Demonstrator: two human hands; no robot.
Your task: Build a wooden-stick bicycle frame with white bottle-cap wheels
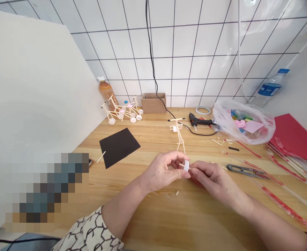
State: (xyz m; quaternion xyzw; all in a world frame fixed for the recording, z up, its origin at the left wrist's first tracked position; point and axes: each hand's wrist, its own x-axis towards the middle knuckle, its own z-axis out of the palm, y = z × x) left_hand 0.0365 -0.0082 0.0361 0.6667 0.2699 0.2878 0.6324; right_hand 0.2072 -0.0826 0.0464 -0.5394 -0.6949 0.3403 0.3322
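Between the thumb and fingers of my left hand [166, 168] is a white bottle cap [186, 166], turned on its edge. A thin wooden stick [181, 165] pokes out of the cap on the left side. My right hand [212, 179] pinches the stick close to the cap's right side; its fingertips hide that end. Just beyond my hands stands a small stick-built bicycle frame [179, 134] with dark-tipped handlebars and a white piece on it. A tiny wood offcut [177, 192] lies on the table below my hands.
Finished-looking stick bicycles [123, 113] stand at the back left by a tea bottle [106, 90]. Black card [120, 147] lies left. Rightward are a glue gun [199, 120], tape roll [203, 110], bag of caps [245, 122], thread snips [247, 171], red card [296, 136] and water bottle [270, 89].
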